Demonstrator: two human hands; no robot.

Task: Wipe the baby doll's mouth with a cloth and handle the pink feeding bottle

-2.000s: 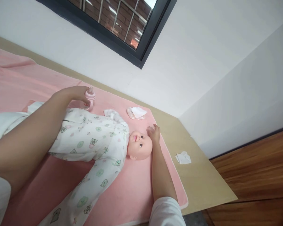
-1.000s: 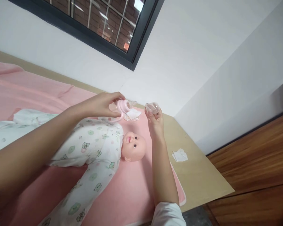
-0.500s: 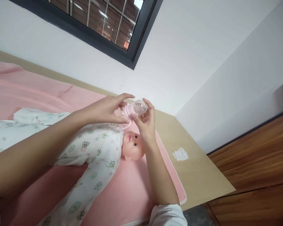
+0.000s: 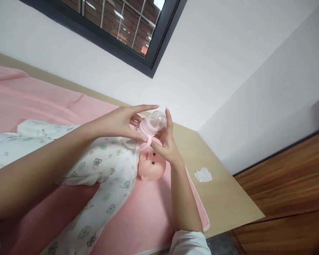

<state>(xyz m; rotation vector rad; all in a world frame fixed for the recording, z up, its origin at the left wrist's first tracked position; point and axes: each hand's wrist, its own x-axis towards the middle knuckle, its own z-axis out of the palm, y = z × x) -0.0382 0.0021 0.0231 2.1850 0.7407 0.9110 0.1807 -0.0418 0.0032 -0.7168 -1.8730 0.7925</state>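
Note:
A clear baby bottle [image 4: 146,126] with a pink collar, looped pink handle and transparent dome cap is tilted up to the right above a doll's head. My left hand [image 4: 122,122] is closed round its body, thumb near the handle and index finger stretched past the cap. Beside the cap, my right hand [image 4: 167,140] has its thumb and index finger apart; its other fingers curl partly out of sight behind the bottle. Below lies the doll [image 4: 151,164] on its back, dressed in white clothes [image 4: 114,166] with green bear prints.
Under the doll is a pink blanket [image 4: 143,212] on a tan board-like table [image 4: 223,191]. A crumpled white tissue [image 4: 203,174] lies toward the right. A dark-framed window [image 4: 149,63] is set in the white wall behind, and wood panelling [image 4: 287,177] stands at the right.
My right hand has loosened from the cap, its thumb dropping down beside the handle. The bottle has turned slightly, its handle swinging toward the right, while my left index finger has stretched out.

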